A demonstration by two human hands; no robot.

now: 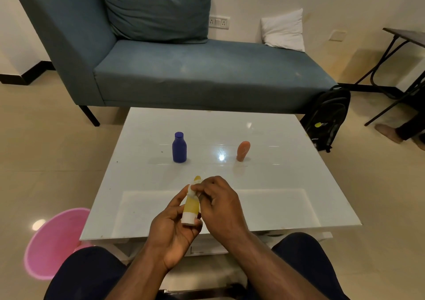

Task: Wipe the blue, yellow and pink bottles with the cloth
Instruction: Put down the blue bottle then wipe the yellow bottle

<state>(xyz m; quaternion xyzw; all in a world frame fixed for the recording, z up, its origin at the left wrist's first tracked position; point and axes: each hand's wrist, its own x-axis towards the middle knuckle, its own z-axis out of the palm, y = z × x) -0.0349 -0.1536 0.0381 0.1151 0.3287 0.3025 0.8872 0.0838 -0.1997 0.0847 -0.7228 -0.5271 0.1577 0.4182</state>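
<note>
Left hand [171,227] grips the yellow bottle [191,208]; right hand [219,202] pinches white cloth [191,190] against its neck (contents unseen) above the glossy desk [276,184].

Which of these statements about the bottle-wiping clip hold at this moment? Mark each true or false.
1. The left hand holds the small yellow plastic bottle above the near part of the glossy white table. True.
2. The dark blue plastic bottle lies on its side. False: it stands upright on the table.
3. The right hand pinches a small white cloth against the upper part of the yellow bottle. True.
4. The pink bottle stands left of the blue one. False: it stands to its right, apart from it.
5. A pink plastic basin sits on the table. False: it is on the floor, left of the table.
</note>
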